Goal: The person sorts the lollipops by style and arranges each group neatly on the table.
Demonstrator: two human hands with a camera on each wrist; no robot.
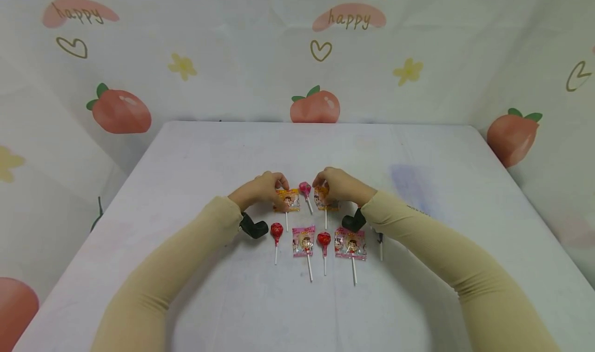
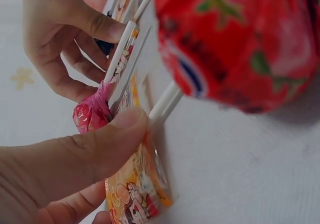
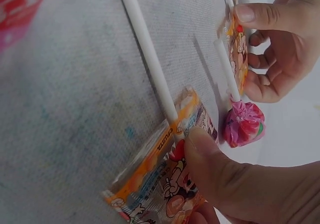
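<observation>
My left hand (image 1: 265,189) pinches a flat lollipop in an orange printed wrapper (image 1: 291,200), thumb on its face and fingers behind. A matching orange-wrapped lollipop (image 3: 150,184) is between the thumb and fingers of my right hand (image 1: 343,185). Both sticks point toward me. Between the hands lies a round pink lollipop (image 1: 304,188), touched by neither. Nearer me are two round red lollipops (image 1: 276,231) and two flat pink-wrapped ones (image 1: 303,241). The right sleeve partly hides another lollipop, its white stick (image 1: 381,249) showing.
Dark wrist camera mounts (image 1: 254,227) hang below both wrists, close over the front row. The white table (image 1: 223,310) runs back to a printed curtain (image 1: 251,73). In the left wrist view a red lollipop (image 2: 230,39) looms very near the camera.
</observation>
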